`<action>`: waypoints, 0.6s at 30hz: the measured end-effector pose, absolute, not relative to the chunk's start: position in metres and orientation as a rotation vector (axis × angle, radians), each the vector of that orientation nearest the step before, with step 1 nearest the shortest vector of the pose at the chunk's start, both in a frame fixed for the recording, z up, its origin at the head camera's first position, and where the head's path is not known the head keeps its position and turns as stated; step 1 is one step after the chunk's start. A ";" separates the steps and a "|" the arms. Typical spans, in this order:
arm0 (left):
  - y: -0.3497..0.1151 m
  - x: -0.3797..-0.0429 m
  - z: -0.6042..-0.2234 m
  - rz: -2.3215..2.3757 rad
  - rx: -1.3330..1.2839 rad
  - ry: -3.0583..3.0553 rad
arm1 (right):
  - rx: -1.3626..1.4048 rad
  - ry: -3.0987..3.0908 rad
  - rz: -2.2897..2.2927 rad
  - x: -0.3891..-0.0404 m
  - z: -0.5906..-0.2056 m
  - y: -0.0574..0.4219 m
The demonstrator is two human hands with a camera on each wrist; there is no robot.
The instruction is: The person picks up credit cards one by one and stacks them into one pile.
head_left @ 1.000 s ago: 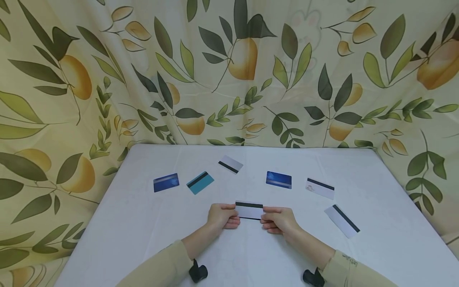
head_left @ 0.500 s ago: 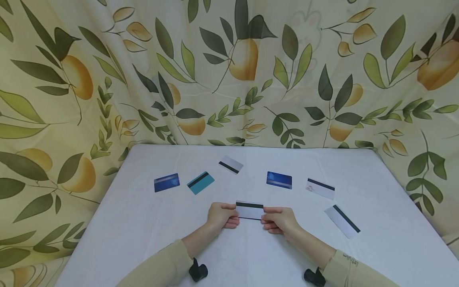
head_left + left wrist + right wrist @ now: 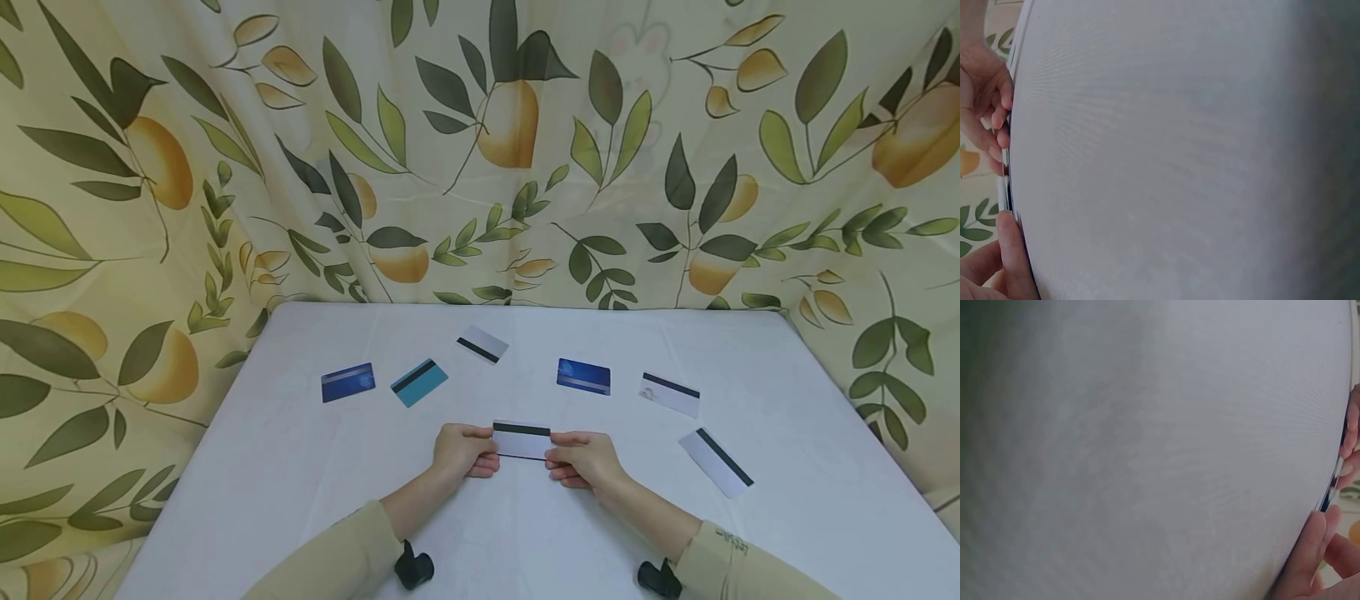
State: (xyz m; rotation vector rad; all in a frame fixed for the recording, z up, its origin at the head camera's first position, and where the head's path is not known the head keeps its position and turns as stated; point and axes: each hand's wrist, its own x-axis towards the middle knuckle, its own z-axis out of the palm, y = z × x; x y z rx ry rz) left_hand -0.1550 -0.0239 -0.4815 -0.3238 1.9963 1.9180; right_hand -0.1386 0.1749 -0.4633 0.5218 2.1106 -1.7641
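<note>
Between my two hands is a white card with a black magnetic stripe (image 3: 521, 442), level and stripe side up, at the middle front of the table. My left hand (image 3: 459, 450) pinches its left end between thumb and fingers. The right hand (image 3: 588, 460) pinches the opposite end the same way. Whether the card touches the cloth or is held just above it, I cannot tell. In the left wrist view both hands show at the left edge, with the left fingers (image 3: 1015, 250) low down. The right wrist view has the right fingers (image 3: 1310, 550) at its lower right corner.
Several cards lie apart on the white-covered table (image 3: 300, 483): a blue card (image 3: 348, 382), a teal card (image 3: 419, 382), a white card (image 3: 483, 344), another blue card (image 3: 583, 377), and white striped cards (image 3: 670, 394) to the right. A patterned curtain (image 3: 480, 208) hangs behind.
</note>
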 end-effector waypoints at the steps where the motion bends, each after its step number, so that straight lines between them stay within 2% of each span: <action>1: -0.024 -0.155 -0.481 1.918 -0.324 1.998 | 0.522 2.112 -1.764 -0.139 -0.464 0.175; 18: -0.023 -0.154 -0.483 1.911 -0.318 2.031 | 0.491 2.133 -1.770 -0.138 -0.466 0.175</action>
